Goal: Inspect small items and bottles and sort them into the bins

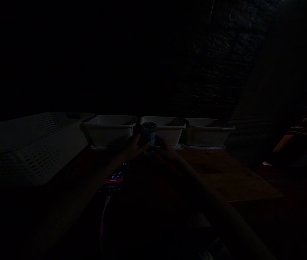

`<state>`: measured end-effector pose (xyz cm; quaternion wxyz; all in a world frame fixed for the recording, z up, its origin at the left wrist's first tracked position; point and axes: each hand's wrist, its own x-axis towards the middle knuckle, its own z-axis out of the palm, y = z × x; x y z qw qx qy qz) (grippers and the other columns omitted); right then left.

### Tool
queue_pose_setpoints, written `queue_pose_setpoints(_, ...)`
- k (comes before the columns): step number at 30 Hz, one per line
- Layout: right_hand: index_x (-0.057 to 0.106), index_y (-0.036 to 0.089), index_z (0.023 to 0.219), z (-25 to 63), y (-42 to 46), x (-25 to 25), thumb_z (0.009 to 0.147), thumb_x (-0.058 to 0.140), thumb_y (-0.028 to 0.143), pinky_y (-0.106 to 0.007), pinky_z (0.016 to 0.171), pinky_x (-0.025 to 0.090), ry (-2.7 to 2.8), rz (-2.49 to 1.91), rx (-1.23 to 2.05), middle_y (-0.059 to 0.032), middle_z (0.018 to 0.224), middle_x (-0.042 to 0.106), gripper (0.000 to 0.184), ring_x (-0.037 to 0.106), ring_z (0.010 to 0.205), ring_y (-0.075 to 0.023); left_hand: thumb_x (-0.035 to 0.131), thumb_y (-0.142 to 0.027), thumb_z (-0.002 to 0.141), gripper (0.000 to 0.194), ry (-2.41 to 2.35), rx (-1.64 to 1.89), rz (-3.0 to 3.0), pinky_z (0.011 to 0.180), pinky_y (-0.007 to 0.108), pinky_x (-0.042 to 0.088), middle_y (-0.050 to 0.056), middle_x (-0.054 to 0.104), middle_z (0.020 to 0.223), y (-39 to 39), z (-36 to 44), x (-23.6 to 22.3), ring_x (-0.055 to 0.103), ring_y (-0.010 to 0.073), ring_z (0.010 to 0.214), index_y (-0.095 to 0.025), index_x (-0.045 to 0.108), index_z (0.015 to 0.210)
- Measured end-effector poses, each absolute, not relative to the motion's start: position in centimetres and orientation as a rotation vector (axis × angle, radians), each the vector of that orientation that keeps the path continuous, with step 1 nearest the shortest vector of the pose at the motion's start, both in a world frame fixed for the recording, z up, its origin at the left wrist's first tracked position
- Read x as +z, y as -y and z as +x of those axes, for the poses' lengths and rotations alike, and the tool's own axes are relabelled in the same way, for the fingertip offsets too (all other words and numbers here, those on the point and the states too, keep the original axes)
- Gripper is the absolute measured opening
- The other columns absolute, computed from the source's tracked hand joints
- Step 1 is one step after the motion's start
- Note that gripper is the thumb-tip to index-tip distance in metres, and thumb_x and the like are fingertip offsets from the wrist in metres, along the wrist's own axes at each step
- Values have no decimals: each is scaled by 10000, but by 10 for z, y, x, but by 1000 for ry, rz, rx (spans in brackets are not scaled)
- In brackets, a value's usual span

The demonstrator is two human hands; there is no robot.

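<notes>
The scene is very dark. A small jar (149,134) with a dark lid and a blue label stands upright between my hands, in front of the middle white bin (171,133). My left hand (135,147) is on its left side, fingers curved against it. From the right, my right hand (166,148) closes round the jar's lower part. Thumbs and fingertips come near each other at the front of the label. Whether the jar's base rests on the table cannot be made out.
A white perforated basket (69,144) stands at the left. Beside the middle bin are a left bin (110,131) and a right bin (207,133). A lit phone (114,179) with a white cable (104,209) lies under my left forearm on the wooden table (232,177).
</notes>
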<state>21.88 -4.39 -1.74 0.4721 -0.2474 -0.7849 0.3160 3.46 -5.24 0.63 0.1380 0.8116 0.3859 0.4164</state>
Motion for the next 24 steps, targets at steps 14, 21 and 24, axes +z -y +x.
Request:
queue_pose_setpoints(14,489,183,1221,218,45,-17,816,579,391,-426,908,495,1916,-602,802,-109,1194,589,464,603,1039,-221,536,-463,787,387,-1113,1217,2336,665,312,493,105,628,969,51,34,5,612,190,807,-154,513,1019)
queue_pose_setpoints(21,505,163,1207,219,45,-17,819,574,391,-419,918,485,1925,-617,764,-115,1204,583,456,590,1063,-226,537,-460,776,352,-1153,1219,2353,675,309,495,82,633,922,55,35,7,608,195,813,-164,521,966)
queue_pose_setpoints(24,497,157,1214,218,44,-17,816,577,399,-408,913,486,1924,-618,770,-117,1205,582,473,589,1064,-223,544,-476,765,378,-1146,1224,2332,672,308,500,86,629,937,53,35,6,610,194,808,-156,517,965)
